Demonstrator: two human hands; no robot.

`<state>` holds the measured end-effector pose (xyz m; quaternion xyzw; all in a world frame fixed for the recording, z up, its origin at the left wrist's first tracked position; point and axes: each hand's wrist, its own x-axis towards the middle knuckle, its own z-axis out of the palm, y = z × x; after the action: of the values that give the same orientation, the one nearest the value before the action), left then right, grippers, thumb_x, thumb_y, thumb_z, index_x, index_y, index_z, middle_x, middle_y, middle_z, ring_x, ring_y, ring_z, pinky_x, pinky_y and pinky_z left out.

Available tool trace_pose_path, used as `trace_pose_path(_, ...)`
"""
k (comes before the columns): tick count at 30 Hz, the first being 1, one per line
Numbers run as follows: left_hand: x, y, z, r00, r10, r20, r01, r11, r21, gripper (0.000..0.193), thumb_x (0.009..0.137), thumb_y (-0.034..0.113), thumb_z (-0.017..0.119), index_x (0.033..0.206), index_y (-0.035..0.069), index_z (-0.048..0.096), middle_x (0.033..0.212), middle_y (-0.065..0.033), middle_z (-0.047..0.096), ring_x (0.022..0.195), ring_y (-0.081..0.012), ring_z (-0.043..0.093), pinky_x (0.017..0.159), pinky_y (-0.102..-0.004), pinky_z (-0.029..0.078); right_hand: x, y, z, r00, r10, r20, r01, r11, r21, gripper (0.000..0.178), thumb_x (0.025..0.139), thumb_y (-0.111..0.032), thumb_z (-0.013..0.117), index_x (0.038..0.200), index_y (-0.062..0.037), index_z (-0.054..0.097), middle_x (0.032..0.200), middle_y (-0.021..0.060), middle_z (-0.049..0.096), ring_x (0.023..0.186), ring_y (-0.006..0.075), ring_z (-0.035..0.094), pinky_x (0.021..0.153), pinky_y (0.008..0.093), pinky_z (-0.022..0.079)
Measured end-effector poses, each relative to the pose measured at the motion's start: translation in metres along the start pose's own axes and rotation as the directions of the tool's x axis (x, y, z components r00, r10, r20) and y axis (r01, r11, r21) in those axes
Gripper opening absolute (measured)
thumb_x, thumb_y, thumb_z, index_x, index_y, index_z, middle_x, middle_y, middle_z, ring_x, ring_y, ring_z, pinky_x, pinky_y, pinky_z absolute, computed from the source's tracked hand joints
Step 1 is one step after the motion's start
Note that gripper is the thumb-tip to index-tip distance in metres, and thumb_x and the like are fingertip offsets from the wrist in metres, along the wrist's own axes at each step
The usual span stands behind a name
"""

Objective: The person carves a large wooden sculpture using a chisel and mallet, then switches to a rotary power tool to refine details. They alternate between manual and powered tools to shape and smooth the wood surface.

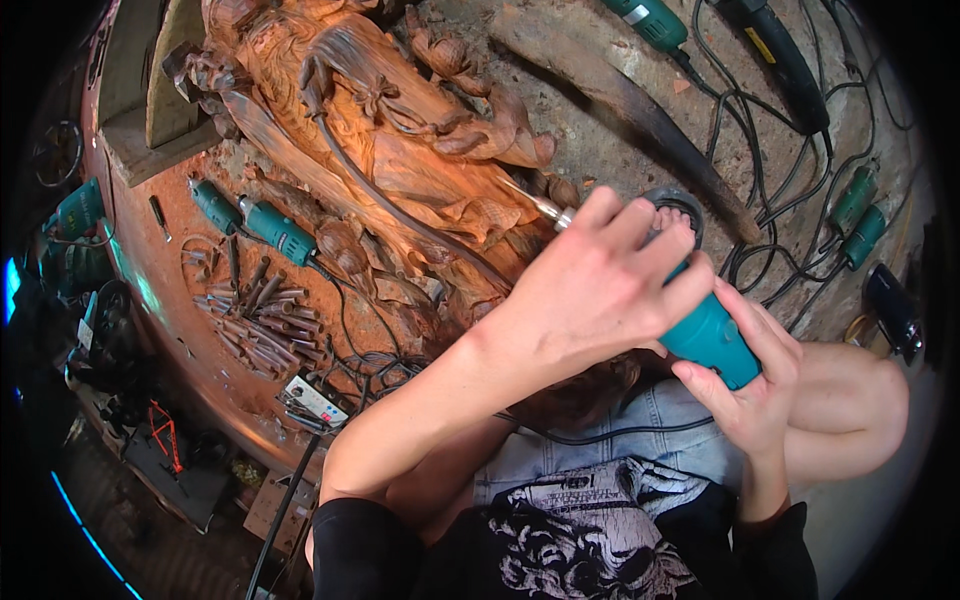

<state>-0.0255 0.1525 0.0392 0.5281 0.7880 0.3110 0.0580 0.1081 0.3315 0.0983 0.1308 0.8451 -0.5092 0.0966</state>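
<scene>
Carved wooden figure (400,165), one: reddish-orange, lying across the far and middle ground; in my feed the left forearm (430,405) hides part of its near end.
Curved timber (640,110), one: right of the figure, blocking the ground between it and the tools farther right.
Black cables (742,98): looped far right and tangled near left; too interlaced for me to count.
Black power tool (780,65), one: far right, beyond the timber.
Hands, two, both closed on one tool: left hand (615,275) arched over its front, right hand (762,395) wrapped round its rear.
Teal rotary tool (715,340), one: right of the figure's near part, bit (545,207) aimed left at the carving; contact I cannot tell.
Green power tools (280,230), five lying loose by my count: two left of the figure, one far, two right.
Control box (317,400), one: near left, pale-faced, beside cables.
Slim rods (265,320): heaped left, overlapping, beyond my counting.
</scene>
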Motion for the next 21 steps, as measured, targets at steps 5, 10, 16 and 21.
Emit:
trace_pose_path(5,0.002,-0.006,-0.008,0.991,-0.107,0.078,0.113,0.99,-0.079,0.043,0.067,0.031,0.081,0.103,0.011,0.067,0.09,-0.0029,0.056,0.085,-0.0232,0.058,0.072,-0.0382,0.044,0.017,0.002,0.009,1.0,0.017,-0.012,-0.017,0.999,0.033,0.063,0.073,-0.009,0.09,0.13,0.0057,0.068,0.109,0.0208,0.075,0.095,0.0275,0.074,0.085,0.0366,0.058)
trace_pose_path(10,0.003,-0.008,-0.011,0.976,-0.179,0.125,0.191,0.978,-0.089,0.051,0.059,0.03,0.087,0.104,0.011,0.07,0.093,-0.0025,0.058,0.09,-0.0245,0.059,0.077,-0.0392,0.045,0.023,0.009,0.014,0.999,-0.029,-0.027,0.03,0.999,0.039,0.063,0.073,-0.009,0.09,0.131,0.0042,0.069,0.107,0.02,0.075,0.092,0.0277,0.075,0.083,0.0371,0.058)
trace_pose_path(16,0.003,-0.007,-0.014,0.959,-0.229,0.164,0.245,0.966,-0.085,0.054,0.058,0.026,0.088,0.108,0.013,0.072,0.096,-0.0016,0.061,0.093,-0.0242,0.06,0.081,-0.0393,0.045,0.027,0.008,0.016,0.999,-0.017,-0.028,0.018,0.999,0.044,0.063,0.073,-0.009,0.09,0.132,0.0028,0.069,0.107,0.0203,0.075,0.091,0.0279,0.075,0.083,0.0368,0.058)
trace_pose_path(21,0.003,-0.008,-0.015,0.955,-0.248,0.162,0.263,0.961,-0.079,0.051,0.06,0.016,0.086,0.109,0.013,0.072,0.098,-0.0025,0.061,0.095,-0.0257,0.06,0.081,-0.04,0.045,0.029,0.007,0.019,0.999,-0.012,-0.041,0.015,0.998,0.057,0.062,0.074,-0.008,0.09,0.132,0.0024,0.069,0.106,0.0199,0.075,0.09,0.0272,0.074,0.082,0.036,0.058)
